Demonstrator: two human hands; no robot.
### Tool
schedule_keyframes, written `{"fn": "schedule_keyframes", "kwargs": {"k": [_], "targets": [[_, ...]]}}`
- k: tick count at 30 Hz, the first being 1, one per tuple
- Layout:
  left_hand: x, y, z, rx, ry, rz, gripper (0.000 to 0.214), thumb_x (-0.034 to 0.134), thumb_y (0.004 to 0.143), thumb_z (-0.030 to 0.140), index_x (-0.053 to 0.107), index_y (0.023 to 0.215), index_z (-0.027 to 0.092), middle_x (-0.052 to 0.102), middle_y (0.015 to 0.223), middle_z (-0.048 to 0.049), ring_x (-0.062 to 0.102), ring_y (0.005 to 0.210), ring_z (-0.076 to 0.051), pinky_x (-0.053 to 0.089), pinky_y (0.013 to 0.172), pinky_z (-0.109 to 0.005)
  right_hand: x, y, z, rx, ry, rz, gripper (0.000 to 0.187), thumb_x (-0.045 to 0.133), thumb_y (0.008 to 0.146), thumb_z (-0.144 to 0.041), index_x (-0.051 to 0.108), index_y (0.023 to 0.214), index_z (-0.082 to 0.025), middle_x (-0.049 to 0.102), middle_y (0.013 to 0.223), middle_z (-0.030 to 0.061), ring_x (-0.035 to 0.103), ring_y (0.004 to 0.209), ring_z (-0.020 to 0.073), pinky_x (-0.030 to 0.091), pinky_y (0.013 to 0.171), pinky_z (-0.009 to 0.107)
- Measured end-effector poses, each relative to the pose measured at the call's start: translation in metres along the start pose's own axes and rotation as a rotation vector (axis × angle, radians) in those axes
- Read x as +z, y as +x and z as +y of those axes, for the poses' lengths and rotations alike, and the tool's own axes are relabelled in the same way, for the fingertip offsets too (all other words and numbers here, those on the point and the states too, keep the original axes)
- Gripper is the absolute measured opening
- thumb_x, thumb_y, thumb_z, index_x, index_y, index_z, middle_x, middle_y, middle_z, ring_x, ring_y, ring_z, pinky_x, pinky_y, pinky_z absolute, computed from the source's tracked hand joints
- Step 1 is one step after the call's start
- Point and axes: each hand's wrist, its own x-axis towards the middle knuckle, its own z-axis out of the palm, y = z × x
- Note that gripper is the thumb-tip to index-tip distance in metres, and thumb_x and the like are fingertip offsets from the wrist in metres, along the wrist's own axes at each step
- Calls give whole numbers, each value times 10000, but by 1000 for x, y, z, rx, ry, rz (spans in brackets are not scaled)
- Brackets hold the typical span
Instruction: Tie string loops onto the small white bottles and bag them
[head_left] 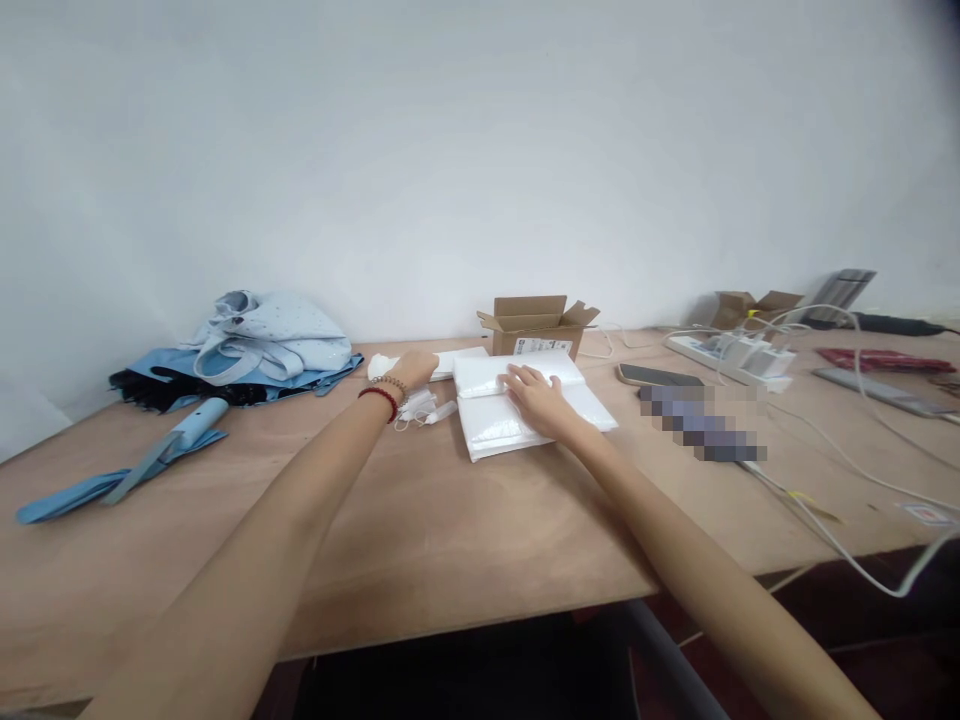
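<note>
By open box [536,325], R hand [538,400] flat on white pkgs [495,425].

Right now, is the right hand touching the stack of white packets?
Touching. The head view shows the right hand lying flat on the stack of white packets, with no gap visible.

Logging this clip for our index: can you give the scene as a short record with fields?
surface: wooden table
left hand: reaches forward, touching a white packet; grip unclear
right hand: flat on a stack of white bags
behind stack: open cardboard box
far left: blue umbrella, light blue bag
far right: phone, power strip
</note>
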Motion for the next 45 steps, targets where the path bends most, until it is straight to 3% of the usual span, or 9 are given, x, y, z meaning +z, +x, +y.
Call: {"fn": "schedule_keyframes", "kwargs": {"k": [5,11,17,22,28,33,37,40,45], "targets": [[-6,6,9,34,110,11,218,545,763,36,718,891,68,709,912,-209,674,876,-231,474,788,-285,2,1,0,8,2,9,441,215,987,-239,436,1368,-214,324,1522,111,273,1389,314,301,1016,633],[-37,9,-4,39,212,74,244,494,809,52,697,944,39,685,940,-231,663,943,-271,475,808,-329,4,0,2,-8,11,30,436,224,980,-232,441,1357,-205,344,1502,148,297,1374,316,326,994,625],[-54,-20,-8,79,300,187,297,380,872,64,633,1019,12,662,936,-246,646,924,-314,473,740,-382,3,-1,-5,33,83,231,608,419,912,-247,212,1471,-127,194,1525,255,230,1396,362,336,1005,586],[-53,-40,-6,178,350,307,246,394,872,63,620,962,29,649,888,-201,626,833,-284,448,641,-342,-3,-4,-20,-57,39,358,749,501,873,-216,98,1502,-171,148,1536,234,176,1416,352,312,1034,557],[-57,-52,4,405,372,474,310,327,862,-7,624,828,74,614,841,-164,556,792,-235,420,591,-308,-4,-5,-23,-133,-111,421,661,460,883,-157,190,1487,-159,157,1549,212,114,1441,326,248,1071,538],[-61,-66,31,606,333,515,357,288,894,-6,598,759,109,597,800,-112,519,761,-198,420,634,-300,-2,-5,-20,-136,-223,418,576,391,889,-120,283,1455,-137,260,1517,214,192,1412,344,213,1065,555],[-53,-77,54,705,124,462,361,285,934,59,593,762,138,596,798,-93,523,770,-185,430,663,-296,-2,-3,-19,-125,-257,364,529,298,894,-66,359,1416,-123,442,1404,208,419,1265,315,229,1048,519],[-44,-85,59,661,59,449,331,314,958,150,617,826,144,629,871,-104,546,858,-198,445,731,-313,-3,-3,-19,-136,-247,281,499,224,903,-34,453,1342,-91,570,1248,190,523,1125,279,313,985,427],[-35,-98,39,212,-139,556,278,423,932,293,647,881,136,659,981,-126,536,1026,-258,438,881,-390,-4,-3,-18,-158,-266,290,500,223,899,-15,453,1341,-67,534,1298,200,466,1208,292,353,934,386]]}}
